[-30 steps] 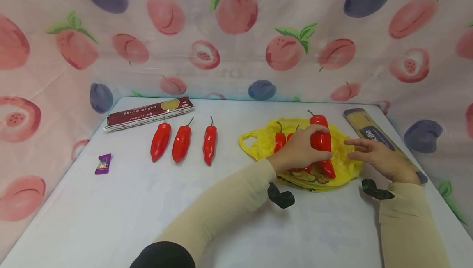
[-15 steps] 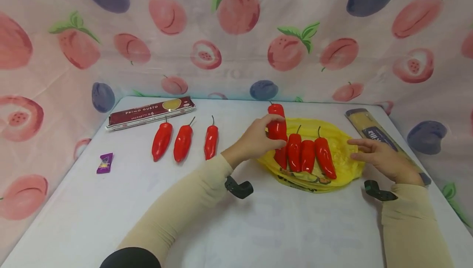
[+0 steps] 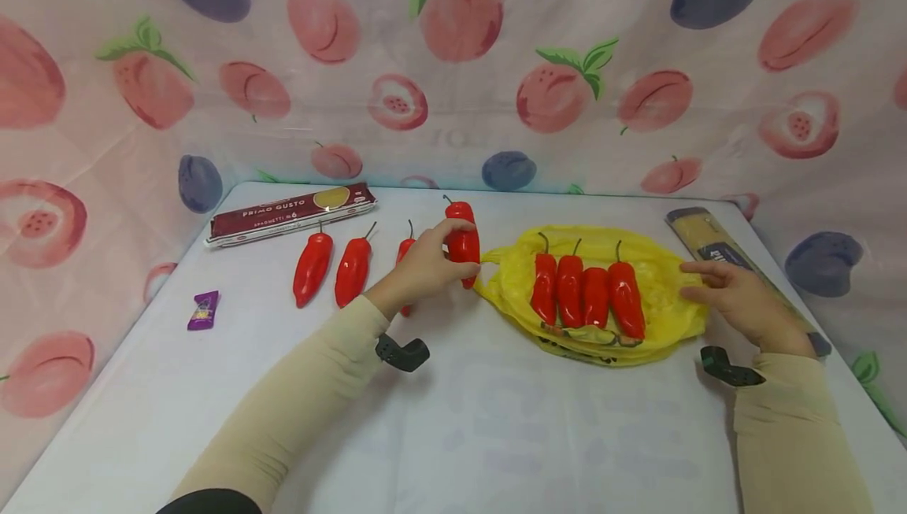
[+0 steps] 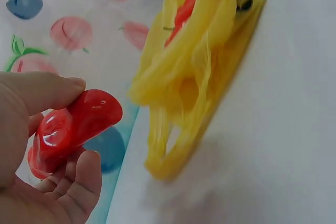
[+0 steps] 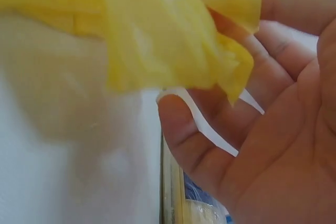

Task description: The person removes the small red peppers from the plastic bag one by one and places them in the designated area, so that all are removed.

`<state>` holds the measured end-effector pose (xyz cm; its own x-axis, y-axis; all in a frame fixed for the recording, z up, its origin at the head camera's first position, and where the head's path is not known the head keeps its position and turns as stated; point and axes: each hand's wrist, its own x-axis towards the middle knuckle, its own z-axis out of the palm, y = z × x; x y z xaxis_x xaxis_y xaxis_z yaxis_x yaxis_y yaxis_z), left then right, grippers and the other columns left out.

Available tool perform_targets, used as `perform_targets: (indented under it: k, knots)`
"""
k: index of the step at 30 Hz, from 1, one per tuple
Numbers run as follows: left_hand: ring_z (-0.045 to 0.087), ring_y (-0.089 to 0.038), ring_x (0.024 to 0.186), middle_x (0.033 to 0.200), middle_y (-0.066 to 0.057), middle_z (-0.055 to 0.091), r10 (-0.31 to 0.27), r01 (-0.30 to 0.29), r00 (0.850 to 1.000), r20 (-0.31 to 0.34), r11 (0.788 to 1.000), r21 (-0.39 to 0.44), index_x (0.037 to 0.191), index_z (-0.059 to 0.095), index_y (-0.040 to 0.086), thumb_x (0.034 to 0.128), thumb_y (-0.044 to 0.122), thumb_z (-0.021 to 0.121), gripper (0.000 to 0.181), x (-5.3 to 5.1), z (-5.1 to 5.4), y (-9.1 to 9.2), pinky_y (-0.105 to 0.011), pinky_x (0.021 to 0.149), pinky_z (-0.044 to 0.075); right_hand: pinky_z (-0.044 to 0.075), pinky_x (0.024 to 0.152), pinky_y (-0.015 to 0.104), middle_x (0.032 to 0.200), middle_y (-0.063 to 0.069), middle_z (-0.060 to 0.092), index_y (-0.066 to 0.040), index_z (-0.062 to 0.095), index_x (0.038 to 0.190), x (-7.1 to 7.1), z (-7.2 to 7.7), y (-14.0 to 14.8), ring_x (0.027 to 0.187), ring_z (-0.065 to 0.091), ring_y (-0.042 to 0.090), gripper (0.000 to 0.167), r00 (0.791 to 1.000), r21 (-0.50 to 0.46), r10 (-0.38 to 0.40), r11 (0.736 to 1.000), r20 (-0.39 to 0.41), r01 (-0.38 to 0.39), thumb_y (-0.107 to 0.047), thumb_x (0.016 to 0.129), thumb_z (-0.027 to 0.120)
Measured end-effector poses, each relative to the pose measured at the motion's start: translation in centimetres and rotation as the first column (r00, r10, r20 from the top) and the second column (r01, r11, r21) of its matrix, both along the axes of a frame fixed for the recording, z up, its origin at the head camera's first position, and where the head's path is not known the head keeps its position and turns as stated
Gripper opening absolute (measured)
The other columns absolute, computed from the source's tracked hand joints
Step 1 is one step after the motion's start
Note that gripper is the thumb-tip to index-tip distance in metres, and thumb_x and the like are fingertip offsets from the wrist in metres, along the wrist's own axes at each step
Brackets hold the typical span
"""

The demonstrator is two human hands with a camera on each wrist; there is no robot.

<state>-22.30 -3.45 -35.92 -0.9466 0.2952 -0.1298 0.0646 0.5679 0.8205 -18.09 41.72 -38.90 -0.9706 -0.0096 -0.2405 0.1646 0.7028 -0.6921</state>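
In the head view my left hand grips a red pepper upright by its middle, above the table and left of the yellow plastic bag. The left wrist view shows the same pepper between thumb and fingers. My right hand is at the bag's right edge. In the right wrist view its fingers lie around the bag's loose edge, and part of them is hidden behind the plastic. Several red peppers lie side by side in the bag's mouth.
Left of the bag lie red peppers, one partly behind my left hand. A dark red spaghetti pack is at the back left. A purple wrapped sweet lies far left. Another pasta pack lies right, partly behind my right hand.
My left hand has carried the pepper up off the bag and leftwards, past its left side. My right hand stays at the bag's right edge, nearly still.
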Motion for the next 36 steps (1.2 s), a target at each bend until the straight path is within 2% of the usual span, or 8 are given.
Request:
perform_targets:
  k: [3,10,18,27,32,36]
  knots:
    - [0.048,-0.026,0.117,0.130,-0.007,0.050,0.012,-0.012,1.000,0.011,1.000,-0.024,0.142,0.046,0.026,0.0883,0.026,0.077,0.062,-0.1,-0.1,-0.6,-0.040,0.080,0.057,0.030,0.099,0.076,0.148,0.037,0.032,0.004,0.040,0.146,0.1,0.1,0.1,0.131,0.031,0.058,0.073,1.000,0.003,-0.031,1.000,-0.001,0.031,-0.049,0.099,0.059]
    - [0.045,-0.027,0.122,0.132,-0.007,0.050,-0.012,0.015,0.999,0.036,0.998,-0.063,0.142,0.046,0.026,0.0878,0.026,0.078,0.063,-0.3,-0.4,-0.9,-0.043,0.080,0.057,0.030,0.098,0.076,0.145,0.040,0.034,0.003,0.041,0.146,-0.1,0.2,0.5,0.128,0.033,0.058,0.077,0.996,0.043,-0.090,0.995,-0.022,0.091,-0.054,0.097,0.058]
    - [0.046,-0.026,0.122,0.131,-0.007,0.051,-0.029,0.033,0.998,0.058,0.997,-0.076,0.141,0.048,0.026,0.0875,0.025,0.078,0.062,0.1,-1.4,-0.4,-0.042,0.080,0.057,0.026,0.103,0.073,0.150,0.039,0.028,0.003,0.040,0.145,-0.1,0.3,0.6,0.133,0.026,0.060,0.074,0.984,-0.008,-0.176,0.984,-0.029,0.176,-0.051,0.098,0.058]
    - [0.045,-0.028,0.122,0.131,-0.008,0.051,-0.037,0.048,0.997,0.063,0.984,-0.172,0.145,0.049,0.026,0.0874,0.024,0.079,0.065,0.4,-2.1,-0.1,-0.041,0.079,0.058,0.025,0.102,0.075,0.149,0.039,0.030,0.003,0.039,0.146,0.0,0.3,0.5,0.133,0.026,0.059,0.074,0.985,-0.011,-0.169,0.986,-0.011,0.169,-0.052,0.098,0.056]
    - [0.042,-0.028,0.124,0.132,-0.010,0.049,-0.056,0.073,0.996,0.076,0.964,-0.256,0.146,0.049,0.027,0.0866,0.026,0.079,0.067,0.4,-2.7,-0.2,-0.040,0.079,0.058,0.026,0.101,0.076,0.148,0.040,0.030,0.003,0.039,0.146,0.0,0.2,0.5,0.132,0.027,0.059,0.076,0.986,0.006,-0.167,0.986,-0.008,0.167,-0.054,0.098,0.056]
    - [0.040,-0.029,0.126,0.134,-0.012,0.048,-0.058,0.083,0.994,0.094,0.956,-0.282,0.147,0.049,0.028,0.0866,0.026,0.079,0.068,0.6,-3.3,-0.2,-0.041,0.080,0.058,0.026,0.101,0.076,0.148,0.040,0.030,0.003,0.038,0.147,0.0,0.2,0.3,0.132,0.028,0.059,0.077,0.986,0.006,-0.165,0.986,-0.004,0.165,-0.054,0.098,0.056]
